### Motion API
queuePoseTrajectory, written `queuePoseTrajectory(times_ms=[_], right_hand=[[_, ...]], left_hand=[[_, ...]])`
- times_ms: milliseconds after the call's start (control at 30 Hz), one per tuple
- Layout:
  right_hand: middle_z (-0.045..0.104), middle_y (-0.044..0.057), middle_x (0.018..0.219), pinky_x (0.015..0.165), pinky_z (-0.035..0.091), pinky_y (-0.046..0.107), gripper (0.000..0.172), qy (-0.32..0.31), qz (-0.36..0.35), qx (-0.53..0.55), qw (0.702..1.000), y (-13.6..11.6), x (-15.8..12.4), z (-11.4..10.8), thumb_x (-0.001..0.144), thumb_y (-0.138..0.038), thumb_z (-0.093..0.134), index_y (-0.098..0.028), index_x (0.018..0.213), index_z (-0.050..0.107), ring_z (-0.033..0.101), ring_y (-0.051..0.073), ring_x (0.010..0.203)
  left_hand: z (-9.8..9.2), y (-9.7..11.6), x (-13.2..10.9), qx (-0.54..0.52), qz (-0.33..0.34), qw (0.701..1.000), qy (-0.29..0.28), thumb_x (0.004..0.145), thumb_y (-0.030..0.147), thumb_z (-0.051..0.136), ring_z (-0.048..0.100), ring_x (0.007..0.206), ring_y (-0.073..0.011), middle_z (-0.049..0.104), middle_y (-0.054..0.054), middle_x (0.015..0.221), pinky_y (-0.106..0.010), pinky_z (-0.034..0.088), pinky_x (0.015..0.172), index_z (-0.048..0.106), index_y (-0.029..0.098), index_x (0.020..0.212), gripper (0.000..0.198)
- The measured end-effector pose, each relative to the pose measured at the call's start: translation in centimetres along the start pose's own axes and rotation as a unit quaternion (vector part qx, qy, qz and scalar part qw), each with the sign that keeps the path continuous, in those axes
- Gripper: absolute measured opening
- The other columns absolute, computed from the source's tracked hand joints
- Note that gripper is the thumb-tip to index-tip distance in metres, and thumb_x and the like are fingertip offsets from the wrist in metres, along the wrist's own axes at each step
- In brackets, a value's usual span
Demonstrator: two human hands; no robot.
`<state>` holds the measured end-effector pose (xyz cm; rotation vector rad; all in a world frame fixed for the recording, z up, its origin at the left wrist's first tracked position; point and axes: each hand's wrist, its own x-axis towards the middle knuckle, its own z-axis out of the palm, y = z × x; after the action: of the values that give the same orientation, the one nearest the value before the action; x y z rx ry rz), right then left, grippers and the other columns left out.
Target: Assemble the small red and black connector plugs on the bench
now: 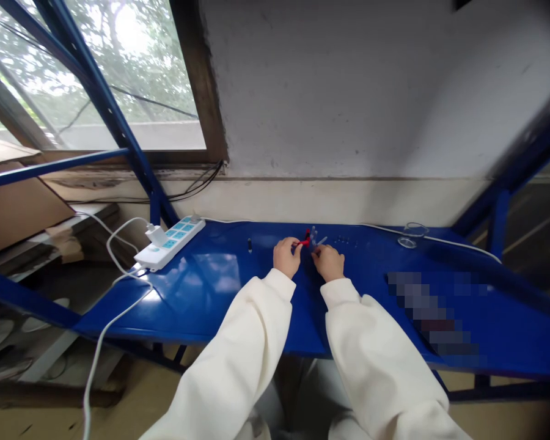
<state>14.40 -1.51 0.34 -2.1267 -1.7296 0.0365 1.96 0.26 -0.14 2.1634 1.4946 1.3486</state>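
Observation:
Over the blue tabletop (238, 305), my left hand (286, 256) pinches a small red part (305, 242) between thumb and fingertips. Its exact kind is too small to make out. My right hand (329, 263) is close beside it, fingers pressed together at the lower end of a clear plastic piece (314, 237). The red part and the clear piece meet or overlap between my hands; I cannot tell if they are joined. Several tiny clear pieces (342, 239) lie just right of my right hand. To the left of my left hand is a small black cylinder (250, 245).
A white power strip (172, 243) with a plugged-in charger (156, 236) lies at the left, its cable hanging over the front edge. Clear round lids or dishes (407, 242) lie back right. A pixelated object (433, 318) covers the right side. Blue frame posts (499, 223) flank the table.

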Motion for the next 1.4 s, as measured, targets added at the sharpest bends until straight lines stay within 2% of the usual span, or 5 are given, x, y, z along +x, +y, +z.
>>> queuePoseTrajectory(times_ms=[233, 733, 1033, 1200, 1400], right_hand=[[0.063, 0.006, 0.084, 0.072, 0.030, 0.030, 0.014, 0.000, -0.061, 0.006, 0.998, -0.8, -0.4, -0.3, 0.076, -0.025, 0.048, -0.017, 0.080, 0.058, 0.056, 0.018, 0.082], [0.064, 0.007, 0.082, 0.070, 0.029, 0.030, 0.013, -0.008, -0.058, -0.006, 0.998, -0.9, -0.6, -0.9, 0.075, -0.023, 0.046, -0.016, 0.078, 0.057, 0.058, 0.018, 0.079], [0.064, 0.006, 0.082, 0.067, 0.028, 0.028, 0.018, 0.023, -0.050, 0.013, 0.998, -1.3, -0.9, -1.3, 0.078, -0.032, 0.045, -0.017, 0.080, 0.055, 0.058, 0.017, 0.076], [0.064, 0.005, 0.081, 0.065, 0.027, 0.027, 0.018, 0.038, -0.071, 0.025, 0.996, -1.5, -1.0, -1.4, 0.079, -0.031, 0.044, -0.018, 0.079, 0.057, 0.058, 0.015, 0.073], [0.064, 0.007, 0.085, 0.065, 0.027, 0.026, 0.015, 0.021, -0.094, 0.001, 0.995, -1.3, -1.0, -1.1, 0.077, -0.021, 0.043, -0.017, 0.082, 0.056, 0.057, 0.016, 0.077]], left_hand=[[-0.1, -0.6, -0.1, -0.065, 0.002, 0.997, 0.031, 0.076, 0.022, 0.050, 0.054, 0.072, -0.0126, 0.061, -0.003, 0.079, -0.028, 0.044, 0.074, 0.057, 0.017, 0.079, 0.009], [-0.5, 0.1, -0.3, -0.087, 0.040, 0.994, 0.044, 0.081, 0.026, 0.043, 0.055, 0.079, -0.0140, 0.061, -0.006, 0.087, -0.029, 0.045, 0.078, 0.058, 0.018, 0.092, 0.021], [-0.4, 0.7, -1.0, -0.098, 0.093, 0.989, -0.058, 0.083, 0.026, 0.040, 0.056, 0.078, -0.0129, 0.062, -0.004, 0.088, -0.027, 0.047, 0.078, 0.051, 0.022, 0.114, 0.033], [0.1, 0.6, -0.9, -0.126, 0.051, 0.990, -0.029, 0.081, 0.026, 0.042, 0.057, 0.078, -0.0116, 0.062, -0.004, 0.091, -0.024, 0.047, 0.073, 0.057, 0.019, 0.097, 0.023], [0.2, 0.6, -0.9, -0.100, 0.024, 0.993, -0.062, 0.078, 0.024, 0.046, 0.055, 0.065, -0.0095, 0.061, -0.001, 0.077, -0.023, 0.047, 0.065, 0.056, 0.019, 0.089, 0.016]])
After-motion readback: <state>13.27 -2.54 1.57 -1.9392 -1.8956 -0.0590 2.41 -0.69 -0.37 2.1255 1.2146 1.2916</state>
